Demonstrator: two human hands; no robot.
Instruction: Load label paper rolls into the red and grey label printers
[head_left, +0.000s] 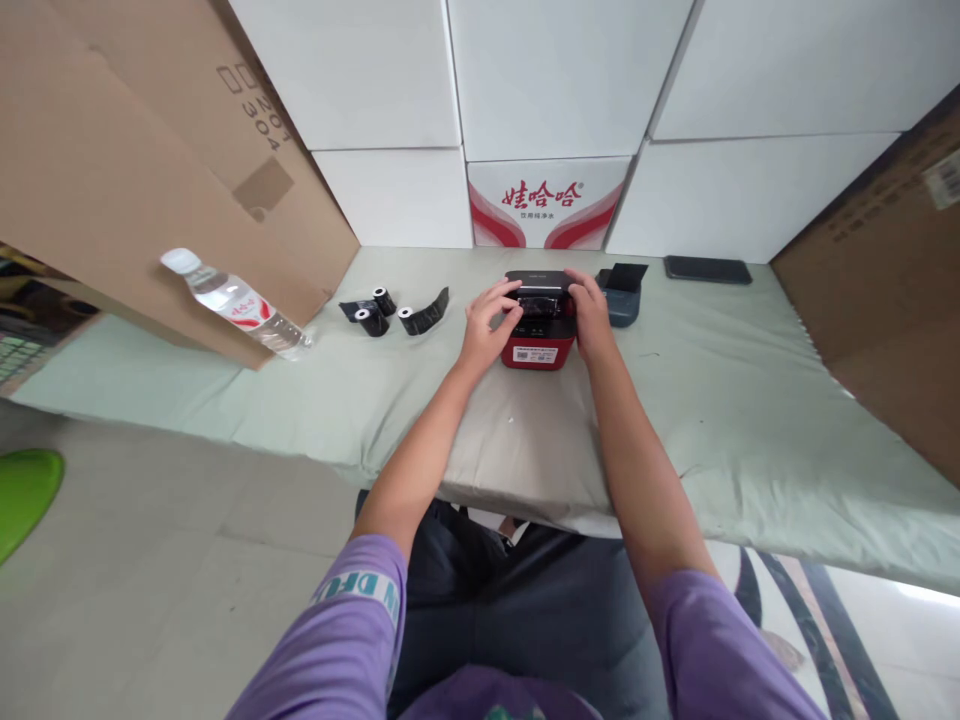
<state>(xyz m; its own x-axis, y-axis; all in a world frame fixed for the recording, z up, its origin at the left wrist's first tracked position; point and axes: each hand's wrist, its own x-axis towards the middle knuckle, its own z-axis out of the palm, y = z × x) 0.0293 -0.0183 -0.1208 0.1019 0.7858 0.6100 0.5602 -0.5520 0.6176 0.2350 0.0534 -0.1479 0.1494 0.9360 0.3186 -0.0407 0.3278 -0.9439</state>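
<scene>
A red and black thermal printer (534, 331) stands on the cloth-covered table, its black lid (536, 281) raised. Inside the opening lies a dark roll (538, 307), partly covered by fingers. My left hand (489, 325) is at the printer's left side, with thumb and fingers bent around the lid edge and the roll opening. My right hand (591, 312) wraps the right side, fingertips on the lid's right corner. A white label with printed codes (534, 355) shows on the red front. Behind my right hand sits a dark blue device (624, 308) with a black strip sticking out of it.
Several black rolls with white cores (373, 322) lie left of the printer, one with its strip unrolled (427, 316). A water bottle (238, 303) leans by a cardboard box (187, 150). A dark phone (707, 269) lies near white cartons (547, 200). Another cardboard box (892, 260) stands right.
</scene>
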